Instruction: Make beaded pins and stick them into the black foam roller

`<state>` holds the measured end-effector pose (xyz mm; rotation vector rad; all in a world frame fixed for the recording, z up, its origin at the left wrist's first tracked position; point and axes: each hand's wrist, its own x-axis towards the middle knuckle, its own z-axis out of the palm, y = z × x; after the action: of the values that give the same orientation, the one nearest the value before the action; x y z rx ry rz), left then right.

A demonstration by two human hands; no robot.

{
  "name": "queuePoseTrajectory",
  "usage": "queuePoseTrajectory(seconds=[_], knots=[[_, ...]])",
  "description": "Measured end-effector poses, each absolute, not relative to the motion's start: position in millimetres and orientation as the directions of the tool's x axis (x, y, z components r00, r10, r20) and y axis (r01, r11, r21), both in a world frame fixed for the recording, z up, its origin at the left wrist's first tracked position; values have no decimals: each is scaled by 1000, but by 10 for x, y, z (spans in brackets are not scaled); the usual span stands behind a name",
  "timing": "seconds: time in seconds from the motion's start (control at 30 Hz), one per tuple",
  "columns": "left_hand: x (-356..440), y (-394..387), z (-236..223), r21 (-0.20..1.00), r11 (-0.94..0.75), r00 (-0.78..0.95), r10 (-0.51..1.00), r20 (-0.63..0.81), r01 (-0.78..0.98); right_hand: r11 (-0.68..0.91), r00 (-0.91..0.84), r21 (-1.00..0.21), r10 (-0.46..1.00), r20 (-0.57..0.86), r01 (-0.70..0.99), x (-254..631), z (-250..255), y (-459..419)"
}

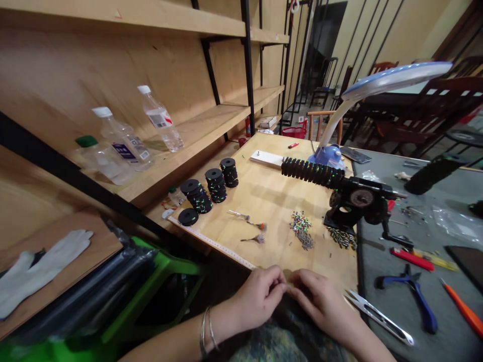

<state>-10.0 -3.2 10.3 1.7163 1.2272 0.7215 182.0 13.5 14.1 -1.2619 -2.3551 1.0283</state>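
My left hand [260,296] and my right hand [320,301] meet at the near edge of the wooden table [271,201], fingertips pinched together on something too small to make out. Bracelets circle my left wrist. Just beyond my hands lie a pile of small coloured beads [301,223] and a heap of dark metal pieces [341,237]. Feathery bits [256,231] lie left of the beads. Thread snips [377,314] rest right of my right hand.
Stacks of black foam spools [211,188] stand at the table's left. A black winding vise [350,198] holds a row of spools. A blue desk lamp [377,85], blue pliers [415,291], plastic bottles [124,141] on a shelf, a white glove [41,269], a green stool [162,271].
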Motion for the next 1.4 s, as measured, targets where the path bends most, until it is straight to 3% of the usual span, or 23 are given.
queuePoseTrajectory(seconds=[0.37,1.4], knots=[[-147,-36,49,951,-39,309,949,-61,307,364,-543,-677,837,-64,640,1769,116,153],[-119,-35,23,961,-17,243,969,-53,275,365,-484,-685,875,20,631,1743,44,155]])
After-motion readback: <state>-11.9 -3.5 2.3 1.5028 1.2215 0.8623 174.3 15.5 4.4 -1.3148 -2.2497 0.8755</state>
